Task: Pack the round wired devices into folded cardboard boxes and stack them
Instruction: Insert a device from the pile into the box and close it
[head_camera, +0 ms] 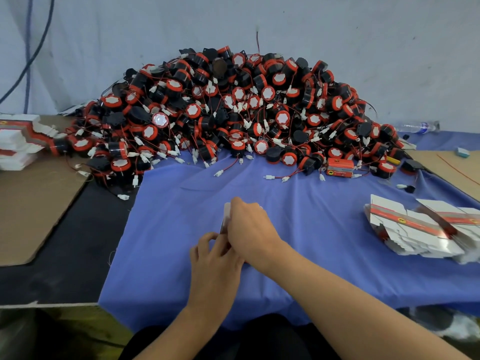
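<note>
A big heap of round black-and-red wired devices (233, 110) with white plugs lies against the back wall. In front of it, over the blue cloth (298, 203), both hands work on one small white cardboard box (226, 216). My right hand (249, 229) covers the box from above with its fingers curled over it. My left hand (215, 253) grips the box's near end from below left. Most of the box is hidden by the hands. Whether a device is inside cannot be seen.
Flat unfolded box blanks (420, 227) lie stacked at the right on the cloth. More blanks (18, 141) sit at the far left. One closed red-and-white box (340, 167) rests at the heap's front right. A brown cardboard sheet (33, 203) lies left, a water bottle (418, 126) back right.
</note>
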`<state>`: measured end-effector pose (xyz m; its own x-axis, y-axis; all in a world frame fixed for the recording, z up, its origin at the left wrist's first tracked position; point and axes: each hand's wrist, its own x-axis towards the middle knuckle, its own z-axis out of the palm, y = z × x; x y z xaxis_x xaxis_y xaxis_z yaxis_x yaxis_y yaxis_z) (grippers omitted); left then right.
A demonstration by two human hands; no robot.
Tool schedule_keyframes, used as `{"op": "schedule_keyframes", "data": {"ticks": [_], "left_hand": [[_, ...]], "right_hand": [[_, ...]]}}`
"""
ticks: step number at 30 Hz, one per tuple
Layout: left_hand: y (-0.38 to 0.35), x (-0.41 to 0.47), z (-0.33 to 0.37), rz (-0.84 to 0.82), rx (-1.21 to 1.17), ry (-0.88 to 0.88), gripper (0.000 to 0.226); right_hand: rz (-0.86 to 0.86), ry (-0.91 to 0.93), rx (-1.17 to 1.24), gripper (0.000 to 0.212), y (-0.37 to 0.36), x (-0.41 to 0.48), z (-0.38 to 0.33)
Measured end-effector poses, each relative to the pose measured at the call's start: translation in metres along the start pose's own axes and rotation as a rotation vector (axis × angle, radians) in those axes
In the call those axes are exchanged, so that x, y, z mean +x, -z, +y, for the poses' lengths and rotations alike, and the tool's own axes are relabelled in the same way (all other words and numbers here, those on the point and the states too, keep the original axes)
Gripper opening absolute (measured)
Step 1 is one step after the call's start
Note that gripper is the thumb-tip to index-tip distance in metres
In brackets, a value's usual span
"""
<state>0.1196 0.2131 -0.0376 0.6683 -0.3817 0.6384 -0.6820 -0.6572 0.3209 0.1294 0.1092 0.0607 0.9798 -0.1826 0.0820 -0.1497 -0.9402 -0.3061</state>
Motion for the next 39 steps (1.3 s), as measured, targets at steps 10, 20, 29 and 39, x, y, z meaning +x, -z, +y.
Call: {"op": "schedule_keyframes", "data": {"ticks": [10,20,29,39], "left_hand": [[-0.005,-0.01,-0.008,-0.046,-0.242,0.044,0.033],[-0.006,-0.015,-0.012,0.128,-0.342,0.149,0.016],[-0.001,-0.013,-0.013,0.102,-0.565,0.391,0.03],[-0.004,-0.01,-0.018,0.059,-0.677,0.469,0.061]], "right_hand": [[0.018,0.073,0.099,0.009,-0.024,0.0,0.018],[-0.148,0.064,0.175,0.011,-0.013,0.002,0.028],[-0.179,0.081,0.109,0.012,-0.015,0.0,0.026],[-0.181,0.178,-0.022,0.021,-0.016,0.001,0.025]]}}
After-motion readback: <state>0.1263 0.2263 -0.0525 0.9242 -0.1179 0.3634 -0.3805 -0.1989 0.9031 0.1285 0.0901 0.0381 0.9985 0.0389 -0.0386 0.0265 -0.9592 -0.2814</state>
